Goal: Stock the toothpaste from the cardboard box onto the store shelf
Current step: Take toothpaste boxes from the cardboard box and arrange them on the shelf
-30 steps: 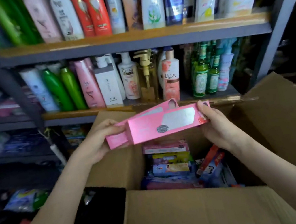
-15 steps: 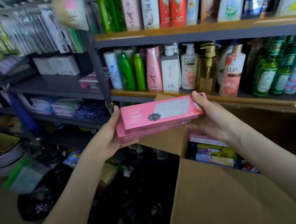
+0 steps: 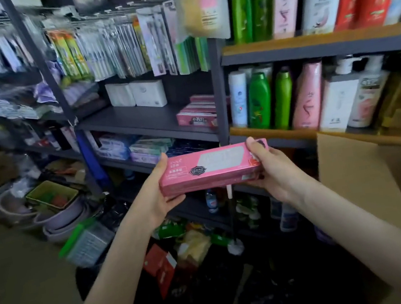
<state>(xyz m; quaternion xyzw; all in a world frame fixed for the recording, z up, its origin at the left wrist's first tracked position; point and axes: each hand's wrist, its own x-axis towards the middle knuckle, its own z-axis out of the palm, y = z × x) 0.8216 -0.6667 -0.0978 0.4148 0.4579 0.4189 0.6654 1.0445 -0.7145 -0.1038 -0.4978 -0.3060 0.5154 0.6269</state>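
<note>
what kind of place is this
Likely a small shop's toiletries aisle: shampoo bottles line the shelves, toothbrush packs hang on hooks, and pink toothpaste boxes are held beside an open cardboard box.

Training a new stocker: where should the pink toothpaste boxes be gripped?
At the two short ends, one hand from each side, as the left hand and right hand do: the pink toothpaste boxes are long and level, so end pressure likely keeps them together.

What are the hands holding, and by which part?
Long pink cardboard toothpaste boxes, gripped at their short ends: left hand on the left end, right hand on the right.
</note>
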